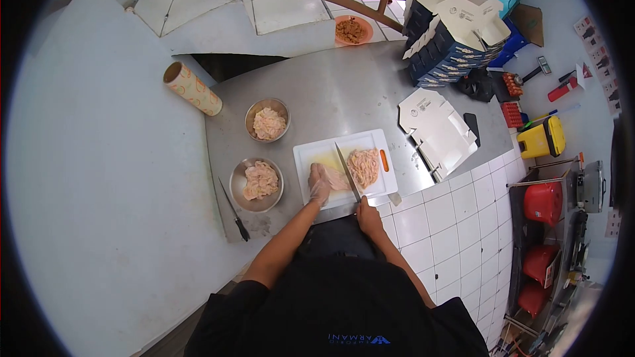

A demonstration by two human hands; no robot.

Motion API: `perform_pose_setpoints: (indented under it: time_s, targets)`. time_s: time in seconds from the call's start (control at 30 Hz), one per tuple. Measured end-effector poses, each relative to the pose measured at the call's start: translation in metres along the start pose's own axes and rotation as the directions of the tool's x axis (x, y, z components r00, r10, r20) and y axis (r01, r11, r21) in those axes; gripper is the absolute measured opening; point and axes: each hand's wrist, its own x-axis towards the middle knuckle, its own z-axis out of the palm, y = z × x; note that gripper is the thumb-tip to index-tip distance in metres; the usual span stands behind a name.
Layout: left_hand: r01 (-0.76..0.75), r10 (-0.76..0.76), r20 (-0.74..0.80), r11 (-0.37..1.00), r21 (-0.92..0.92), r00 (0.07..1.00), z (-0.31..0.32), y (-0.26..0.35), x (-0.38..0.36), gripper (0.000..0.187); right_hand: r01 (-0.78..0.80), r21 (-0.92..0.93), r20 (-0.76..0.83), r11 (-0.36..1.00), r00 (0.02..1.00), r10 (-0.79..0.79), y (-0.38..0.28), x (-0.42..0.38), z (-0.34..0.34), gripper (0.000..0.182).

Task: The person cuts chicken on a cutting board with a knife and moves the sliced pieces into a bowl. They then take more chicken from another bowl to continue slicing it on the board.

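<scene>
On a white cutting board (305,155), my left hand (319,185), in what looks like a clear plastic glove, holds down a piece of raw chicken (337,179). My right hand (368,215) is closed around the handle of a kitchen knife (347,170), its blade standing between that piece and a pile of sliced raw chicken (363,167). Left of the board are two metal bowls: the nearer bowl (280,193) contains larger chicken pieces (260,180), the farther bowl (249,119) more pale raw meat (269,123).
A second knife (234,210) lies at the left edge of the steel table (317,89). Behind it lies a patterned roll (192,89). Flattened cartons (438,131), a phone (471,128) and stacked boxes (450,46) occupy the right. An orange bowl (352,30) sits beyond the far edge.
</scene>
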Motion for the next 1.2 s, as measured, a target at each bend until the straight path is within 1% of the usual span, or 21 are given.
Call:
perform_pose_setpoints:
  time_s: [0.03, 0.13, 0.23, 0.3, 0.4, 0.43, 0.53, 0.57, 0.63, 0.73, 0.8, 0.83, 0.93, 1.0, 1.03, 1.13, 1.2]
  targets:
    - [0.05, -0.048, 0.025, 0.997, -0.065, 0.999, 0.005, 0.003, -0.001, 0.035, -0.006, 0.001, 0.007, 1.0, 1.0, 0.006, -0.002, 0.0, -0.001, 0.022]
    - [0.204, -0.222, -0.109, 0.967, -0.155, 0.969, 0.027, 0.012, 0.003, 0.035, -0.023, 0.003, 0.008, 1.0, 1.0, 0.023, -0.003, -0.001, -0.002, 0.022]
    - [0.201, -0.203, -0.017, 0.976, -0.08, 0.979, 0.023, 0.012, 0.0, 0.035, -0.017, 0.01, -0.011, 1.0, 1.0, 0.017, -0.003, -0.003, -0.003, 0.022]
    - [0.151, -0.152, -0.012, 0.987, -0.047, 0.988, 0.014, 0.007, -0.002, 0.033, -0.005, 0.024, -0.017, 1.0, 1.0, 0.006, -0.001, -0.006, -0.003, 0.022]
    - [0.085, -0.085, 0.025, 0.996, -0.003, 0.996, 0.003, 0.0, 0.003, 0.033, 0.085, 0.091, -0.096, 0.992, 0.992, -0.076, 0.002, -0.011, -0.008, 0.018]
    - [0.066, -0.066, 0.043, 0.998, 0.01, 0.997, 0.0, -0.002, 0.006, 0.034, 0.093, 0.11, -0.113, 0.99, 0.99, -0.08, 0.002, -0.013, -0.011, 0.018]
    - [0.013, 0.002, 0.319, 0.999, -0.044, 0.948, -0.012, 0.001, 0.02, 0.037, 0.107, 0.154, -0.171, 0.982, 0.982, -0.08, 0.001, -0.024, -0.024, 0.018]
    - [0.031, -0.006, 0.456, 0.998, -0.046, 0.89, -0.015, 0.005, 0.025, 0.037, 0.109, 0.163, -0.192, 0.981, 0.978, -0.077, -0.001, -0.027, -0.029, 0.018]
    - [0.066, -0.021, 0.693, 0.997, -0.039, 0.72, -0.025, 0.024, 0.032, 0.037, 0.098, 0.199, -0.219, 0.975, 0.974, -0.053, -0.004, -0.03, -0.036, 0.019]
    - [-0.141, 0.145, 0.791, 0.987, -0.075, 0.594, -0.02, 0.041, 0.037, 0.029, 0.065, 0.266, -0.22, 0.962, 0.975, -0.005, -0.008, -0.032, -0.04, 0.019]
    - [-0.145, 0.142, 0.761, 0.987, -0.063, 0.634, -0.005, 0.028, 0.044, 0.03, 0.057, 0.288, -0.218, 0.956, 0.976, 0.007, -0.012, -0.031, -0.041, 0.019]
    - [-0.149, 0.143, 0.745, 0.987, -0.059, 0.652, -0.001, 0.026, 0.046, 0.031, 0.058, 0.258, -0.194, 0.964, 0.981, -0.007, -0.004, -0.027, -0.029, 0.019]
    - [-0.061, -0.091, 0.637, 0.975, 0.212, 0.765, -0.002, 0.024, 0.039, 0.029, 0.059, 0.161, -0.143, 0.985, 0.989, -0.036, 0.017, -0.012, 0.001, 0.019]
    - [-0.123, -0.07, 0.639, 0.96, 0.253, 0.766, -0.013, 0.033, 0.035, 0.03, 0.053, 0.103, -0.112, 0.993, 0.993, -0.041, 0.018, -0.009, 0.013, 0.019]
    - [-0.149, -0.067, 0.637, 0.949, 0.279, 0.768, -0.02, 0.029, 0.032, 0.031, 0.011, 0.073, -0.099, 0.997, 0.995, -0.004, 0.013, -0.01, 0.01, 0.019]
    - [-0.345, 0.127, 0.56, 0.888, 0.303, 0.819, -0.039, 0.001, 0.029, 0.028, 0.023, 0.051, -0.098, 0.998, 0.995, -0.018, 0.007, -0.01, 0.004, 0.02]
    - [-0.348, 0.196, 0.441, 0.889, 0.297, 0.876, -0.05, -0.008, 0.028, 0.026, 0.018, 0.026, -0.108, 1.0, 0.994, -0.015, 0.004, -0.01, 0.002, 0.02]
